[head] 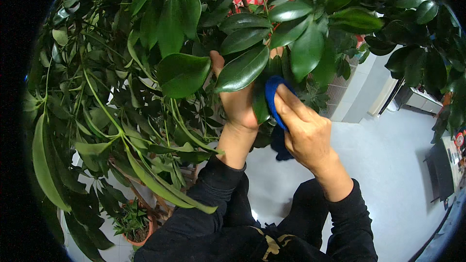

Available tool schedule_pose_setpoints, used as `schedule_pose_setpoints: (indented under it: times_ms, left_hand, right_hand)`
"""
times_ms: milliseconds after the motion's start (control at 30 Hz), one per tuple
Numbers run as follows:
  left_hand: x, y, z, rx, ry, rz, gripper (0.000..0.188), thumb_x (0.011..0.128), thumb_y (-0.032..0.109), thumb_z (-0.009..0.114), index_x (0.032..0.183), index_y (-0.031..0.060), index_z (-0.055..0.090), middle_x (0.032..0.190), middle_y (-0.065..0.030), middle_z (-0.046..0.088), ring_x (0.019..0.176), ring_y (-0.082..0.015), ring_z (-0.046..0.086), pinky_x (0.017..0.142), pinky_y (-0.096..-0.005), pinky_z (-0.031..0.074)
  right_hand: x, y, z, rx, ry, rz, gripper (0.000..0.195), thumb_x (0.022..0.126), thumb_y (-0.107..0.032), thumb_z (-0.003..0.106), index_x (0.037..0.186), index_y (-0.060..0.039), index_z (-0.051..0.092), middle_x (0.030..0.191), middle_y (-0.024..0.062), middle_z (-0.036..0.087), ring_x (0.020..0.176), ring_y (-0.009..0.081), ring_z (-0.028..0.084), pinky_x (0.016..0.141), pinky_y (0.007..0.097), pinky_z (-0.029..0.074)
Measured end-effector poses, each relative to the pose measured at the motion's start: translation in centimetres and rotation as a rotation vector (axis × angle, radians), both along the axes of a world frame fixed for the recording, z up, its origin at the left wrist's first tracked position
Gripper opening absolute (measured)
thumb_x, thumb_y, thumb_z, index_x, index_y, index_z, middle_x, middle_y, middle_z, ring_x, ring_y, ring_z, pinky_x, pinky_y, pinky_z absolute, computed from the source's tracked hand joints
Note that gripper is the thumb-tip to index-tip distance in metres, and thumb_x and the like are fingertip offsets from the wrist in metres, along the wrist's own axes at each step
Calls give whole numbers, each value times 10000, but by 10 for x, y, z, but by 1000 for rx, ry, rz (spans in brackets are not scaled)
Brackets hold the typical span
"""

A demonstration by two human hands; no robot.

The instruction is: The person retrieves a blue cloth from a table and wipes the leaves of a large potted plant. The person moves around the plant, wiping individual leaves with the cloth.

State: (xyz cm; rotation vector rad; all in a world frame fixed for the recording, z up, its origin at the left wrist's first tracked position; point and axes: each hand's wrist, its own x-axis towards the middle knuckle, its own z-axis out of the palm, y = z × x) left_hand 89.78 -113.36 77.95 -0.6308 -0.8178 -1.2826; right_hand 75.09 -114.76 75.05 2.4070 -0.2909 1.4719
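A broad-leaved potted shrub, likely an umbrella plant [242, 69], fills the upper part of the view with glossy green leaves. My left hand [236, 105] reaches up among them, palm turned upward. Leaves cover most of its fingers, so its grip is hidden; the thumb shows at the left. In my right hand [307, 127] is a blue cloth [273, 96], folded under the fingers. The cloth lies against the edge of a hanging dark green leaf [260, 98], right beside my left wrist. A darker part of the cloth seems to hang below the hand.
Long drooping leaves [156, 178] hang close over my left sleeve. At the lower left, a small spiky plant stands in a terracotta pot [151, 227], near wooden slats. Pale floor [378, 160] spreads to the right, with a dark-sided table [438, 169] at the far right.
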Motion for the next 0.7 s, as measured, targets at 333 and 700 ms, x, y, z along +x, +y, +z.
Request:
schedule_pose_setpoints:
  times_ms: [333, 700]
  left_hand:
    - [2, -6, 12, 18, -92, -76, 551, 954, 324, 434, 1392, -6, 374, 1456, -222, 344, 1350, -375, 325, 1114, -614, 134]
    - [0, 7, 21, -19, -63, 82, 606, 961, 512, 403, 1283, 7, 497, 1307, -135, 533, 1193, -259, 495, 1073, -387, 333]
  right_hand:
    - [-63, 47, 29, 324, 129, 333, 465, 622, 88, 549, 1057, -25, 671, 1134, 160, 638, 942, 278, 671, 812, 323, 544]
    - [5, -9, 73, -129, 56, -271, 449, 750, -11, 519, 1174, -131, 603, 1232, 2, 607, 776, 201, 658, 625, 305, 535]
